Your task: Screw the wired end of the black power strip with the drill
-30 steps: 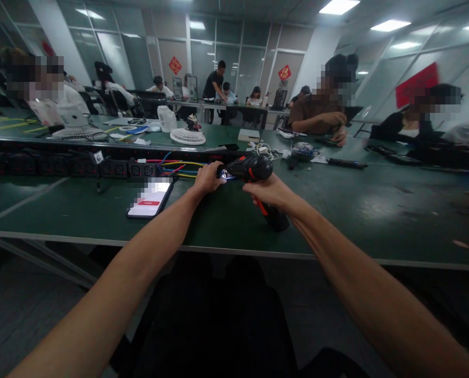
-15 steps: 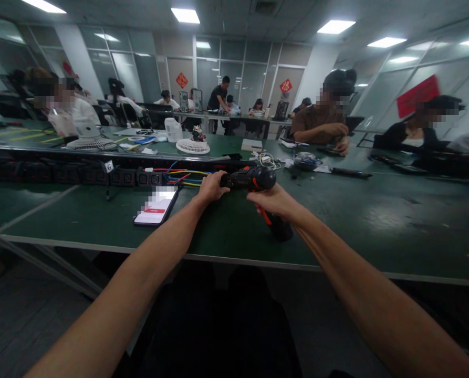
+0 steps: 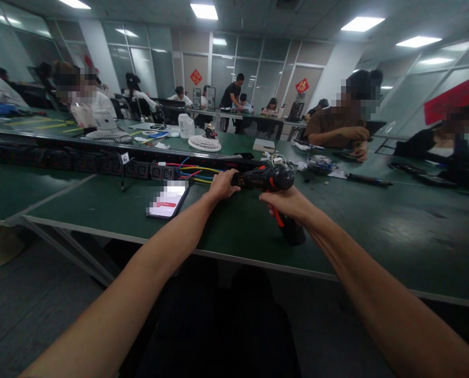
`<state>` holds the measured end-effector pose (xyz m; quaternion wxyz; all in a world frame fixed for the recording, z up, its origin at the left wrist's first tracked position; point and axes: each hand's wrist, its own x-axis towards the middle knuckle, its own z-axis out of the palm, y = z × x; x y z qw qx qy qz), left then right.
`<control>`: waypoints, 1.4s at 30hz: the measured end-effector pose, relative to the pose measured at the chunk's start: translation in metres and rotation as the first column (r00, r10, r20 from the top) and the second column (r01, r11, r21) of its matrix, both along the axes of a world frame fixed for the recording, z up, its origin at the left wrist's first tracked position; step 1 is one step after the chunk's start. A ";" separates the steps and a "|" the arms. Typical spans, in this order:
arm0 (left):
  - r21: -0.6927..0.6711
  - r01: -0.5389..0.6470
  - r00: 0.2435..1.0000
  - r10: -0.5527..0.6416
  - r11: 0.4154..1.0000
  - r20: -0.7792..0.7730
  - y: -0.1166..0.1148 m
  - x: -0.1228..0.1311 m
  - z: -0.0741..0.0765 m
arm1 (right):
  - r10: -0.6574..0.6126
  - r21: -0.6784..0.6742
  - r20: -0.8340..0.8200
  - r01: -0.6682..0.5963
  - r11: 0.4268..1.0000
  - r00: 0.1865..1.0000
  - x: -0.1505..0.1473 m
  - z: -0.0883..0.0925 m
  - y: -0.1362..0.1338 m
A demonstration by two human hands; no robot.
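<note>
My right hand [image 3: 285,202] is wrapped around the grip of a black and orange cordless drill [image 3: 263,178], whose nose points left. My left hand [image 3: 224,185] is closed on a small black part [image 3: 235,179] right at the drill's nose; the hand and drill partly hide it. Red, yellow and blue wires [image 3: 198,173] run from beside my left hand to a long black power strip [image 3: 139,169] with a row of sockets. The drill's exact contact with the black part is too dark to make out.
A phone [image 3: 167,202] with a lit screen lies on the green table [image 3: 234,231] left of my left forearm. Behind the strip are a white fan part [image 3: 205,143], a white jug [image 3: 186,126] and loose cables [image 3: 277,159]. Several people sit at work around the tables.
The camera view has turned slightly left, so everything sits further right in the picture. Both hands and the drill keep about the same place relative to the strip.
</note>
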<state>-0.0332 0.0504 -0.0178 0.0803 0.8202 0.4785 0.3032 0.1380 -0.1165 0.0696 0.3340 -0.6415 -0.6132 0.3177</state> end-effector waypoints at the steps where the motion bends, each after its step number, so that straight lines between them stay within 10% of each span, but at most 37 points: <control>1: -0.001 0.004 1.000 -0.004 1.000 0.002 0.000 0.000 0.000 | -0.003 -0.003 -0.004 0.003 1.000 1.000 0.000 0.000 0.000; 42: 0.000 0.071 0.995 -0.070 0.998 0.064 0.011 0.002 -0.008 | 0.000 0.005 0.052 -0.001 1.000 0.999 0.001 -0.001 -0.001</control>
